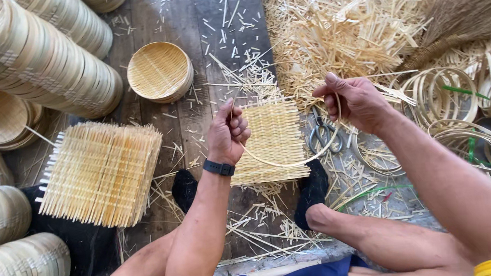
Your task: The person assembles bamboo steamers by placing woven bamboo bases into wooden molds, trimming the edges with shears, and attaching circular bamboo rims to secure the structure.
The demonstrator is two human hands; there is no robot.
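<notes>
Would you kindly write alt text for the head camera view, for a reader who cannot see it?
A seated person's left hand and right hand bend a thin bamboo strip into a loop above a square woven mat on the plank floor. A stack of woven mats lies to the left, scissors to the right, among round woven trays and bamboo hoops.

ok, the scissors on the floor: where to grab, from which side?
Grip the scissors by the looped handles, the end nearer the person, coming straight down from above. They lie flat on the floor planks, beside the woven mat, partly behind the bent bamboo strip held between left hand and right hand.
</notes>
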